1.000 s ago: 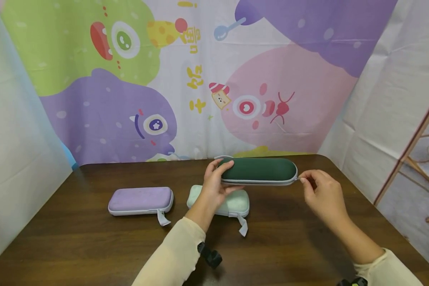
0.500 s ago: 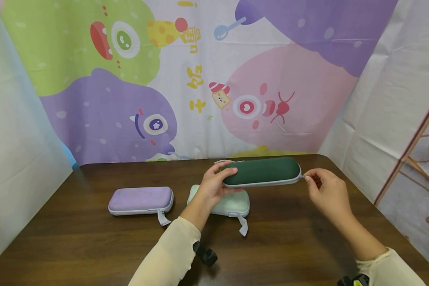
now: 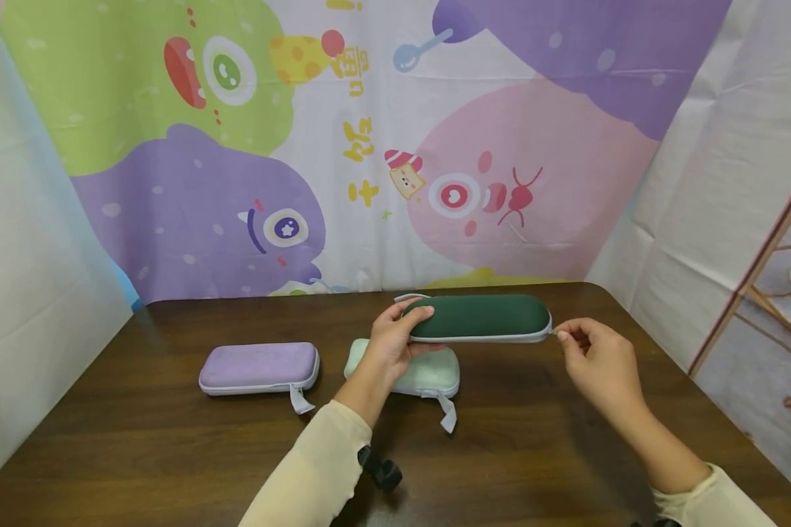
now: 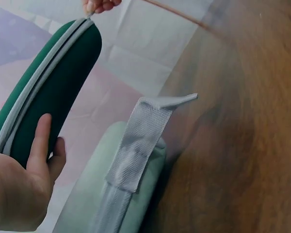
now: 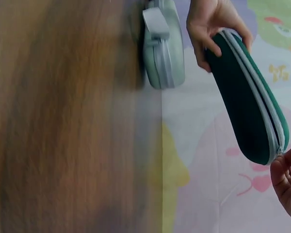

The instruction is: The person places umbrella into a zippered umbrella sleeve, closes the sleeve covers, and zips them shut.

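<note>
A dark green zip pencil case (image 3: 481,318) with a grey zip edge is held up level above the table. My left hand (image 3: 390,340) grips its left end, thumb on top and fingers beneath. At the right end, my right hand (image 3: 601,359) pinches the small zip pull (image 5: 280,151) between thumb and fingertip. Along the case's side in the left wrist view, a narrow dark gap runs between the two grey zip edges (image 4: 39,80). Behind my left hand lies a mint green pencil case (image 3: 431,372), partly hidden by it.
To the left, a lilac pencil case (image 3: 258,368) lies zipped on the brown wooden table (image 3: 171,454), its grey tab hanging forward. The mint case's grey tab (image 4: 140,141) sticks out too. A printed cartoon curtain (image 3: 369,249) hangs behind the table's far edge.
The green case has tilted and shifted slightly right, then come back level. My right hand has kept its pinch at the zip end, moving a little with it. The other cases have stayed put.
</note>
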`<state>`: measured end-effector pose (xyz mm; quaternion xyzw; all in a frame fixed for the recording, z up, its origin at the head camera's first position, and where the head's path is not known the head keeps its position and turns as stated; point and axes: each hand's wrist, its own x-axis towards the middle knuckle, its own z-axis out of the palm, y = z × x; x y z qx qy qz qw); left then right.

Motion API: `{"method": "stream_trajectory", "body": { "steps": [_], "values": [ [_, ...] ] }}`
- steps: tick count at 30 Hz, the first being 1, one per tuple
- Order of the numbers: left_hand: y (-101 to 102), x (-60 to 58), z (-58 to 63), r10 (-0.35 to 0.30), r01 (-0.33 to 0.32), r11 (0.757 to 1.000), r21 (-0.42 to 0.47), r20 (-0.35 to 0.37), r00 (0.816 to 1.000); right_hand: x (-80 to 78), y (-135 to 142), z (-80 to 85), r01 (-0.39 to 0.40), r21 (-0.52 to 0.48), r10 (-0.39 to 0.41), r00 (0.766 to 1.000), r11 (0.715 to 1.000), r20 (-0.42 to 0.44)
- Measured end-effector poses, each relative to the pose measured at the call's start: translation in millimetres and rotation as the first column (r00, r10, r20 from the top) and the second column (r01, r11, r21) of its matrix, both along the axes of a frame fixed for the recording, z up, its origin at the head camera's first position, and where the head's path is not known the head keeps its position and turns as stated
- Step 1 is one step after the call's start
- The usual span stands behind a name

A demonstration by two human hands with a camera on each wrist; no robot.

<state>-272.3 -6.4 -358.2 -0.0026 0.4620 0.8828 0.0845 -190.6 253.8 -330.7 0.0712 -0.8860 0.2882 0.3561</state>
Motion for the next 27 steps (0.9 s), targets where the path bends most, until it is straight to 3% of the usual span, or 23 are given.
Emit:
{"method": "stream_trajectory", "body": {
  "steps": [4, 8, 14, 27],
  "values": [
    [-2, 0.4, 0.5, -0.072, 0.072, 0.997, -0.033, -0.017, 0.997, -2.9, 5, 0.6, 0.009, 0.006, -0.009, 1.0, 1.0, -0.001],
    [-2, 1.0, 1.0, -0.095, 0.093, 0.994, -0.053, -0.029, 0.995, -6.9, 7, 0.7, 0.004, 0.034, -0.002, 0.999, 0.999, -0.038],
    [-3, 0.3, 1.2, -0.062, 0.061, 0.996, -0.058, -0.016, 0.998, -12.6, 10, 2.3, 0.0, 0.058, 0.005, 0.996, 0.998, -0.087],
    [14, 6.5, 0.6, 0.093, -0.094, 0.996, -0.002, -0.073, 0.993, -3.0, -13, -1.5, -0.031, 0.004, 0.032, 0.999, 0.999, -0.01]
  ]
}}
